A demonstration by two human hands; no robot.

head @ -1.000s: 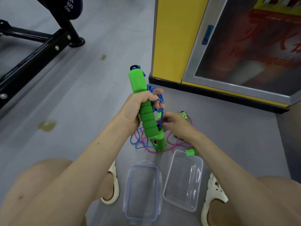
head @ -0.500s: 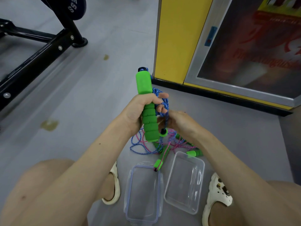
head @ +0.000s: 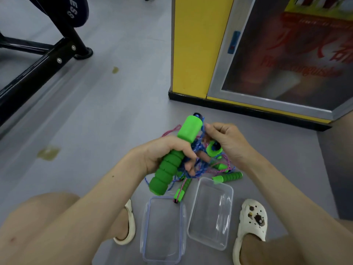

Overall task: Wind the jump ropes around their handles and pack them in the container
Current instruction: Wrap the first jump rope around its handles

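My left hand (head: 166, 152) grips a green foam jump-rope handle (head: 170, 169) around its middle, tilted with its top end up and to the right. Blue cord (head: 193, 150) is bunched against the handle under my fingers. My right hand (head: 225, 138) pinches the blue cord near the handle's top, and a second green handle end (head: 214, 151) sits under its palm. More green handles (head: 229, 177) and pink and blue cord (head: 225, 165) lie tangled on the floor. A clear plastic container (head: 193, 226) and its lid (head: 147, 226) rest on the floor between my feet.
A yellow cabinet (head: 193, 44) with a glass door stands ahead on the right. A black metal gym frame (head: 38, 66) crosses the upper left. White clogs (head: 252, 220) flank the container. Grey floor spreads to the left.
The handle in my left hand has tipped from nearly upright to slanted and dropped lower. My right hand has risen from beside the handle's lower end to its top, pulling blue cord along.
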